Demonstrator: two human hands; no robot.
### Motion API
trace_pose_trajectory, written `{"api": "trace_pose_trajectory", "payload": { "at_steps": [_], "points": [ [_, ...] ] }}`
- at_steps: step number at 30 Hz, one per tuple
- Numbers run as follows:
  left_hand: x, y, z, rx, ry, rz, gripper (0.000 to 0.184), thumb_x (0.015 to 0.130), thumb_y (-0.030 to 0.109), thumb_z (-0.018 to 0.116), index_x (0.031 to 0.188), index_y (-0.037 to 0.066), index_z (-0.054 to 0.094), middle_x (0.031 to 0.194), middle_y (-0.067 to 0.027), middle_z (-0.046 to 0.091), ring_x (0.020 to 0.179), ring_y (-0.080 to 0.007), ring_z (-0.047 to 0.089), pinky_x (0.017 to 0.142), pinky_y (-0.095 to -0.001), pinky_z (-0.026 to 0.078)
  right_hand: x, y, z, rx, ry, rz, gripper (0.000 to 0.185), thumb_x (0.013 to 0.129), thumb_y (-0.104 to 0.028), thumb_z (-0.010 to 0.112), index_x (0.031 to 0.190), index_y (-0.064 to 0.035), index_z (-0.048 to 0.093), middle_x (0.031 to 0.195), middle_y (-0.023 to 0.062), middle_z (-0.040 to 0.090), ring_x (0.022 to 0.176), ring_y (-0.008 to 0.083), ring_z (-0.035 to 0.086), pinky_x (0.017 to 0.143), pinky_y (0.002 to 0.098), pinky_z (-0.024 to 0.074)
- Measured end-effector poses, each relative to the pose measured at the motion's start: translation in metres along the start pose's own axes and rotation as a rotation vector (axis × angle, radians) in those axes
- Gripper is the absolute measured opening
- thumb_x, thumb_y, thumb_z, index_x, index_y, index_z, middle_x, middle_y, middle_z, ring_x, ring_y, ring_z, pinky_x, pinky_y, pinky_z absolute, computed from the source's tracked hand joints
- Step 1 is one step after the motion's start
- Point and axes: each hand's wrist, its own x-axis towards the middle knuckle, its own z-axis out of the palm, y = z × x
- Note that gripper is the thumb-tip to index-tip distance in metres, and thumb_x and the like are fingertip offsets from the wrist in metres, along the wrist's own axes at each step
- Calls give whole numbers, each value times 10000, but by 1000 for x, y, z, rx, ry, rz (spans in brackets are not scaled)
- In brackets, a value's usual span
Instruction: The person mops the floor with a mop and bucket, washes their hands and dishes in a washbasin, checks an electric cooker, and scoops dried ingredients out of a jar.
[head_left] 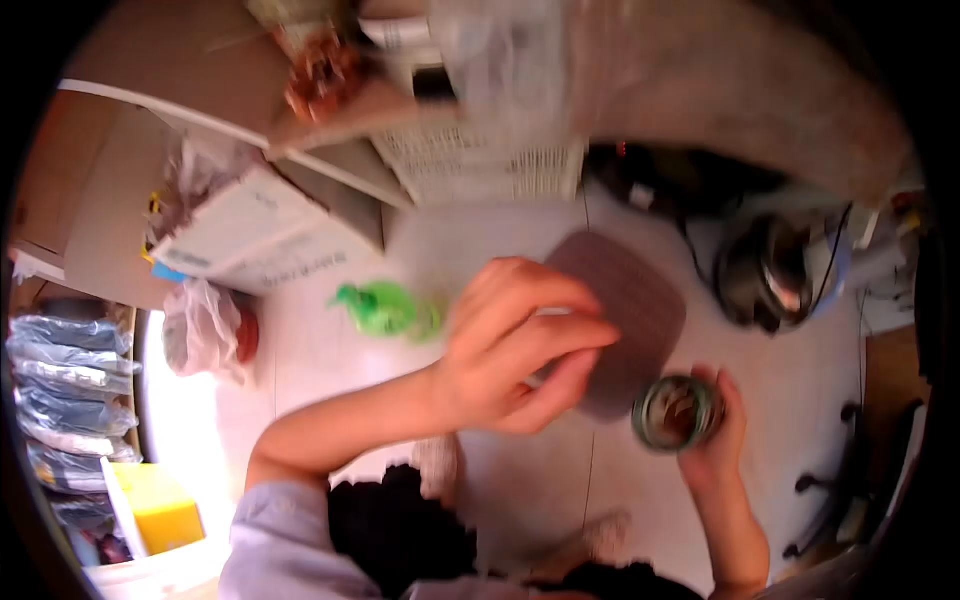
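My right hand (722,430) is wrapped around a green-tinted glass jar (648,440). The jar's open mouth faces up toward me, and something brown shows inside. To the left of the jar and a little higher in view is my left hand (505,350), apart from it. Its fingers are bent, with thumb and fingertips drawn together in a pinch. Whatever it may hold is too small or blurred to make out. Beneath both hands, a dark brownish-grey mat (635,300) lies on the tiled floor.
A bright green plastic bottle (385,308) is on the floor beyond my left forearm. Around the edges are a white box (275,225), a plastic bag (200,325), a yellow container (165,515), a dark rounded appliance (755,275) with a cord, and a wheeled chair base (845,480).
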Motion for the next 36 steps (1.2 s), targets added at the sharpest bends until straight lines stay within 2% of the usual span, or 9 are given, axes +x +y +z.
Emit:
{"api": "trace_pose_trajectory", "payload": {
  "at_steps": [8, 13, 15, 19, 21, 24, 28, 31, 36],
  "points": [
    [85, -37, -121, 614, 298, -29, 156, 764, 3, 580, 900, 26, 652, 815, -85, 623, 691, -207, 577, 650, -274, 457, -13, -3, 10, 115, -69, 105, 302, 863, -340, 543, 945, -52, 577, 886, 87, 625, 862, 217, 590, 778, 356, 479],
    [168, -48, -131, 1143, -217, -347, 177, 847, 175, 558, 876, 60, 689, 807, -64, 662, 749, -160, 628, 664, -275, 487, -20, -4, 17, 80, -59, 101, 290, 856, -348, 541, 960, -78, 557, 862, 69, 601, 782, 209, 591, 686, 368, 481],
    [184, -55, -126, 1312, -541, -613, 292, 764, 355, 625, 847, 84, 695, 749, -133, 652, 742, -260, 647, 668, -355, 504, -22, -5, 20, 89, -49, 95, 295, 856, -354, 541, 961, -79, 561, 873, 64, 600, 794, 206, 589, 685, 367, 481],
    [194, -99, -132, 1121, -846, -782, 321, 766, 376, 621, 851, 73, 690, 751, -150, 652, 755, -300, 646, 691, -358, 507, -25, -5, 16, 110, -92, 95, 294, 860, -352, 535, 965, -79, 562, 882, 65, 598, 810, 201, 584, 690, 365, 482],
    [187, -112, -148, 995, -686, -382, 386, 767, 411, 623, 840, 37, 681, 796, -174, 656, 767, -314, 643, 700, -361, 507, -27, -4, 16, 125, -68, 93, 296, 866, -350, 525, 972, -76, 560, 888, 70, 596, 824, 198, 583, 694, 366, 484],
    [184, -79, -139, 1129, -423, -488, 235, 789, 252, 582, 899, 70, 682, 825, -93, 658, 773, -270, 629, 725, -376, 488, -30, -7, 12, 98, -111, 95, 323, 862, -363, 533, 972, -61, 571, 889, 70, 620, 866, 197, 581, 778, 348, 473],
    [172, -108, -166, 1175, -361, -261, 256, 807, 275, 605, 932, 65, 680, 785, -86, 658, 721, -209, 620, 663, -322, 479, -28, -5, 11, 79, -116, 91, 325, 861, -366, 533, 979, -65, 569, 894, 65, 622, 874, 195, 582, 779, 350, 473],
    [172, -117, -156, 1112, -347, -402, 262, 728, 254, 701, 924, 83, 675, 792, -151, 654, 750, -328, 622, 713, -400, 484, -28, -4, 12, 80, -86, 109, 326, 862, -365, 532, 985, -66, 568, 901, 58, 623, 878, 191, 583, 784, 347, 471],
    [183, -93, -141, 758, -147, -543, 192, 748, 183, 687, 829, 9, 670, 678, -127, 645, 648, -236, 620, 604, -345, 478, -28, -1, 15, 109, -39, 125, 299, 865, -356, 529, 984, -82, 556, 912, 59, 598, 844, 192, 588, 746, 354, 478]
  ]
}}
